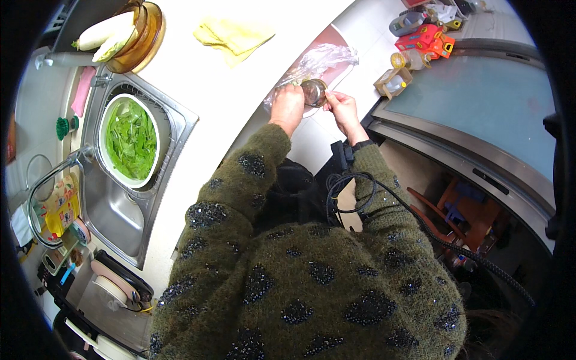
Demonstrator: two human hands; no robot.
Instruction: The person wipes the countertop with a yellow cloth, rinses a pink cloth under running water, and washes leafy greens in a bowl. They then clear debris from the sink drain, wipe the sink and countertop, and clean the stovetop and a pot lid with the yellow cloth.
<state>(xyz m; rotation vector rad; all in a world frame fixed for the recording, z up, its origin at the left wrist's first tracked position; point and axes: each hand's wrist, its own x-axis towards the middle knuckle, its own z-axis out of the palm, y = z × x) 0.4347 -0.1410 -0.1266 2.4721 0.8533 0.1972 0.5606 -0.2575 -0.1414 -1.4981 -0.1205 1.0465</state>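
My right hand (343, 108) pinches the rim of a small, brown-tinted glass bowl (314, 93) between thumb and fingers. The bowl is tilted over a pink waste bin (343, 39) lined with a clear plastic bag (321, 58). My left hand (288, 107) is at the bowl's left side with its fingers curled. Its fingertips are hidden, so whether it grips the bowl or something else cannot be made out. A bit of pale green shows just beyond the left knuckles, too small to identify.
Left of me, a white basin (104, 135) of green leaves (131, 141) sits in a steel sink (114, 216). A yellow cloth (234, 38) lies on the white counter (211, 85). Bottles and boxes (418, 38) line the floor by a glass sliding door (477, 90). A black cable (432, 229) crosses my right sleeve.
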